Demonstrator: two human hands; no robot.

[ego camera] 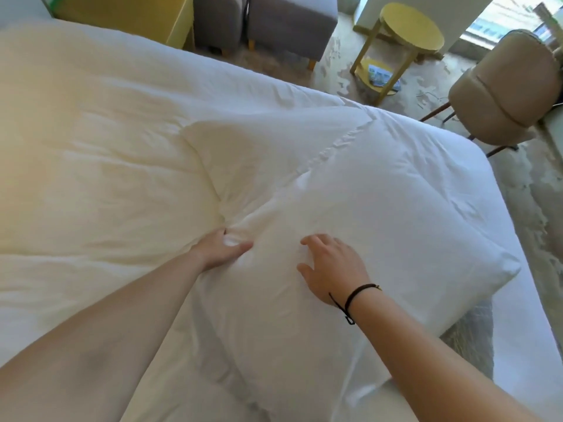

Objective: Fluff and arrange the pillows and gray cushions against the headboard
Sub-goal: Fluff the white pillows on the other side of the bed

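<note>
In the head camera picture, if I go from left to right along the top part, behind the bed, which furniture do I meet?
Yellow cabinet → gray footstools → round yellow side table → beige chair.

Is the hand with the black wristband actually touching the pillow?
Touching. The head view shows the right hand lying on the white pillow, its spread fingers pressing into the fabric with no gap beneath them.
</note>
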